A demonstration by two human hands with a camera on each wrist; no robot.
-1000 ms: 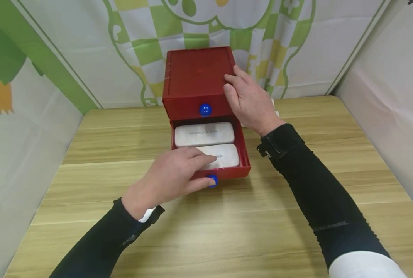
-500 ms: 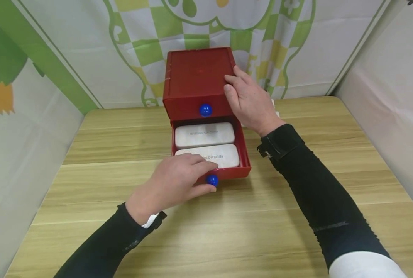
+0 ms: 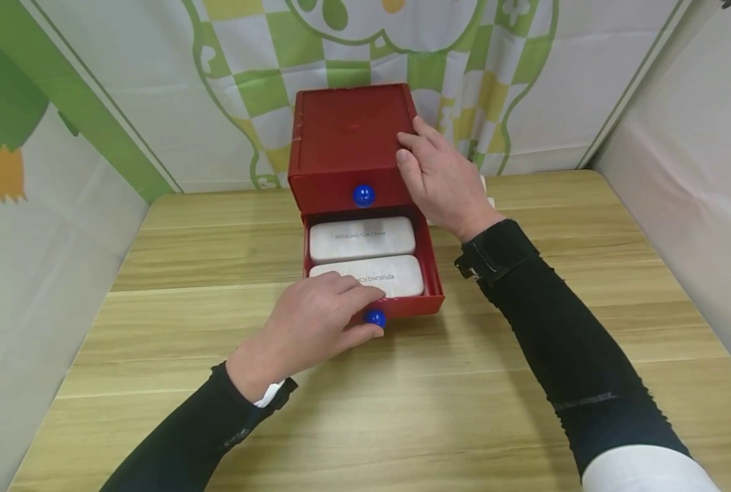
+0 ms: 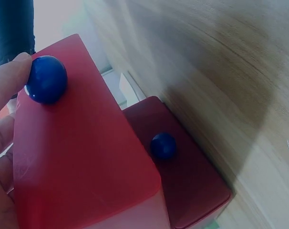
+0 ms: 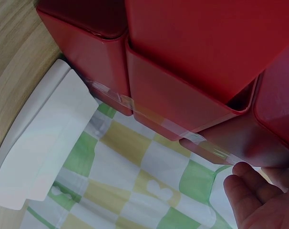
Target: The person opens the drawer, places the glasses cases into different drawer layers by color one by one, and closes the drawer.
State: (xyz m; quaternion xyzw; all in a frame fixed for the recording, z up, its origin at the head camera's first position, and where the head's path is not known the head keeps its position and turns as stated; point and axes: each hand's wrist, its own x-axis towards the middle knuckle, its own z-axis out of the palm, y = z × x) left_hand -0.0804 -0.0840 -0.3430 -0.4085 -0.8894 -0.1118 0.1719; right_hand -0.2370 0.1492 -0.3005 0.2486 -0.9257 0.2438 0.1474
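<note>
A red drawer cabinet (image 3: 353, 130) stands at the table's back, its middle drawer (image 3: 428, 307) pulled out. Two long white rounded cases, a rear one (image 3: 362, 239) and a front one (image 3: 402, 273), lie side by side inside, with printed lettering. My left hand (image 3: 307, 324) grips the drawer's front wall: the thumb bears on the blue knob (image 4: 46, 80), the fingers reach over the rim and partly cover the front case. My right hand (image 3: 445, 179) rests on the cabinet's top right edge, fingers extended. In the right wrist view its fingertips (image 5: 244, 183) lie right at the top tier.
The upper drawer has a blue knob (image 3: 363, 195) and is closed. Below the pulled-out one, a closed bottom drawer (image 4: 187, 186) shows in the left wrist view. White box-like items (image 5: 44, 138) stand beside the cabinet. A checked curtain (image 3: 249, 68) hangs behind the wooden table (image 3: 464, 424).
My left hand has drawn back slightly toward me. Its index fingertip has come from over the front case to the drawer's rim, the thumb lower at the knob. Drawer and right hand stay still.
</note>
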